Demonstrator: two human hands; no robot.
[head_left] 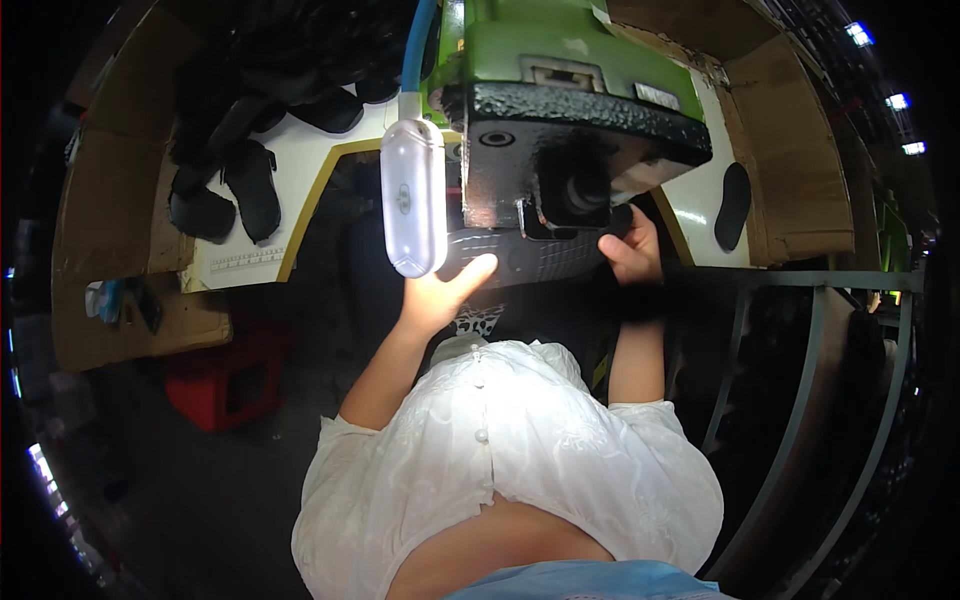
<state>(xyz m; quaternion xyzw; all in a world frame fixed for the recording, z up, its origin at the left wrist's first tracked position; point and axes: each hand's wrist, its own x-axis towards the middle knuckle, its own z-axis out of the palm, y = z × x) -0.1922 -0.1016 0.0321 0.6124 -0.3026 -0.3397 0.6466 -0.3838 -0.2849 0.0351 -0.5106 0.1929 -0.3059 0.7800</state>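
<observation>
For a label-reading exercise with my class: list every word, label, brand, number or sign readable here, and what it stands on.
None reads clearly.
White lamp: emblem, too small to read.
Green machine: pale label, too blurred to read.
White tabletop: ruler-like marks, too fine to read.

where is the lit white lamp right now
In the head view, the lamp is just left of the green machine, directly above the left hand.
</observation>
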